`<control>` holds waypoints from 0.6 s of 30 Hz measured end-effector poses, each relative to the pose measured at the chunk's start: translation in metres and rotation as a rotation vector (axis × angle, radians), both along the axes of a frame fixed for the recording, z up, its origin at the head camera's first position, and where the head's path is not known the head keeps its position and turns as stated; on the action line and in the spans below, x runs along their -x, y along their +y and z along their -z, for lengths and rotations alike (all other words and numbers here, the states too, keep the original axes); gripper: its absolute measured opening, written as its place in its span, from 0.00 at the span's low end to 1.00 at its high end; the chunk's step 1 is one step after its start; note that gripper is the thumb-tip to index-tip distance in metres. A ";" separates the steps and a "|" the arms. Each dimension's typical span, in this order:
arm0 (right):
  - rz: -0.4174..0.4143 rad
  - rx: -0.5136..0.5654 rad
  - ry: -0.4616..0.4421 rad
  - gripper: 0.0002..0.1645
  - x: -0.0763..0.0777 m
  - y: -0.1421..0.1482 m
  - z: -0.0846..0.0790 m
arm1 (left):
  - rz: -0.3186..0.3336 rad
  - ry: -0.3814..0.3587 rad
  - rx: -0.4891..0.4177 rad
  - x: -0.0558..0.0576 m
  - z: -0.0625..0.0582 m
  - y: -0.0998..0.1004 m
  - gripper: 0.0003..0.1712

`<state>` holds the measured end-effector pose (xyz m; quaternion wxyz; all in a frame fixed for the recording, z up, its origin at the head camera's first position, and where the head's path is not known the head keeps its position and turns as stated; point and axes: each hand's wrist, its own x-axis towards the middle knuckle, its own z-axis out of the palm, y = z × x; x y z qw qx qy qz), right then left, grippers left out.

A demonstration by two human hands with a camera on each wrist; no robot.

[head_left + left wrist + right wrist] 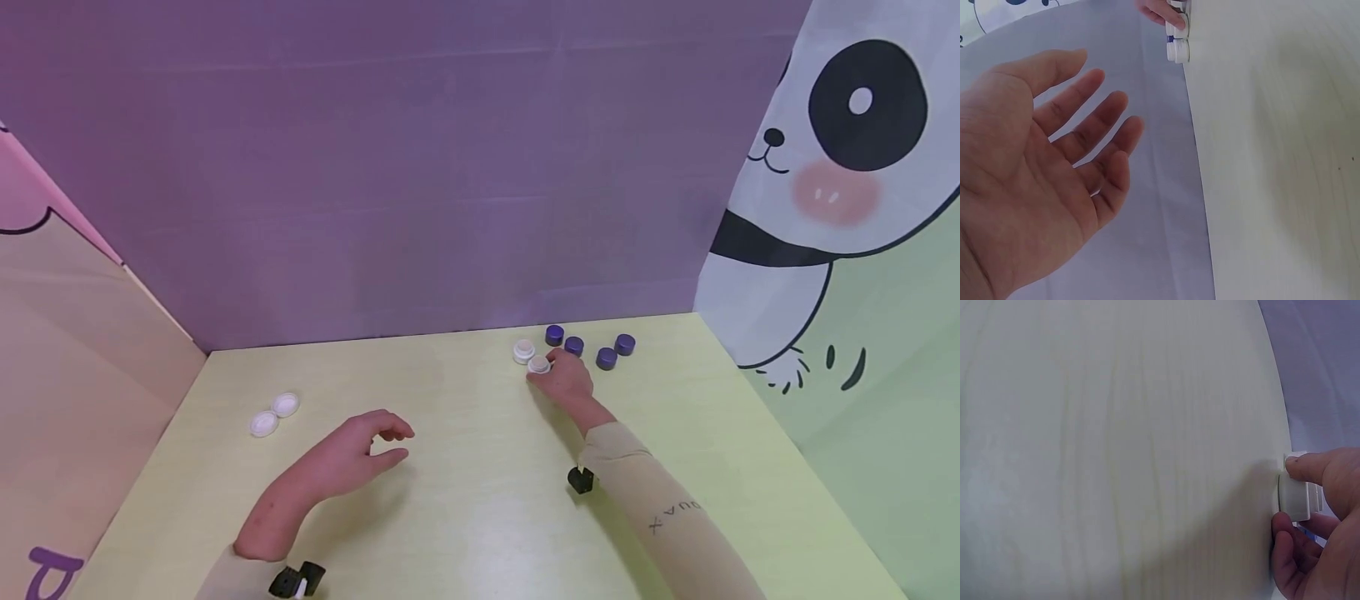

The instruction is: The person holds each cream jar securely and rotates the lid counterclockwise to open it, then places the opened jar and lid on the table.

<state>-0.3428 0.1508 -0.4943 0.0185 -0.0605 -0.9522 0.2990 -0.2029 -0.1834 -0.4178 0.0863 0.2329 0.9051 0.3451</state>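
In the head view my right hand (564,380) is at the back of the table, thumb and fingers around a small white round jar-like piece (538,364). The right wrist view shows this white cylinder (1294,499) pinched between thumb and fingers, low at the table surface. A second white round piece (523,351) stands just left of it. Several dark blue caps (607,358) sit to the right of the hand, one partly behind it. My left hand (345,454) hovers over the table at left, fingers loosely bent and holding nothing; the left wrist view shows its bare palm (1029,181).
Two flat white discs (263,423) lie side by side at the table's left. A purple backdrop (375,208) rises along the back edge of the pale table (480,533). Printed panels stand left and right, the right one with a panda (795,208).
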 end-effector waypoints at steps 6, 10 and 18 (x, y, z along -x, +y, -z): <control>0.004 -0.004 -0.007 0.28 0.000 -0.001 0.001 | 0.014 -0.014 0.000 -0.001 0.002 0.000 0.11; -0.001 -0.001 -0.019 0.30 -0.002 0.001 -0.001 | 0.017 -0.023 -0.013 -0.002 0.004 0.000 0.10; 0.015 0.045 0.040 0.32 -0.011 0.014 -0.005 | 0.013 -0.050 -0.020 -0.003 0.012 -0.003 0.11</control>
